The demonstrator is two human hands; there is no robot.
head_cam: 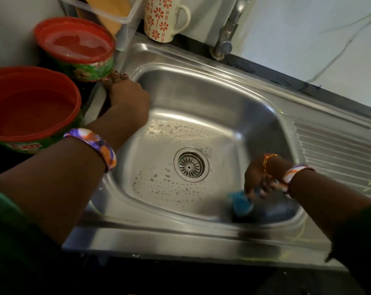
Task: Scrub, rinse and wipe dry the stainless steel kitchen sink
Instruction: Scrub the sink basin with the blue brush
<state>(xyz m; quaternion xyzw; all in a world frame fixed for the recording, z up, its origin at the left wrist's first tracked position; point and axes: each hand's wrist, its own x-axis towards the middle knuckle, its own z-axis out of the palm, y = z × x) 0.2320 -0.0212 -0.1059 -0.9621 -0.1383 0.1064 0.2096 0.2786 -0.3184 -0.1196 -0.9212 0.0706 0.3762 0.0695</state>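
**Two hands split the work: one braces, one scrubs**

Two hands share the job. The right hand (260, 177) is curled round a blue sponge (240, 204), fingers closed over its top, and presses it against the near right wall of the basin, low in the corner; the blur there suggests it is mid-stroke. That grip looks chosen to bear down on the curved steel. The left hand (125, 92) lies on the far left rim of the sink (180, 237), fingers bent over the edge and touching the lip, holding nothing; I judge it steadies the body while the other arm reaches across.

Soapy beads dot the basin floor to the left of and in front of the drain (191, 165), so scrubbing appears under way, with rinsing and drying not yet done. The tap (228, 33) stands at the back rim, with no water visible.

On the surface to the left sit two red tubs: the farther one (74, 45), holding sudsy liquid, stands just beside the left hand, within easy dipping reach, and the nearer one (31, 109) is closer to the body. A flowered mug (163, 18) stands behind the sink.
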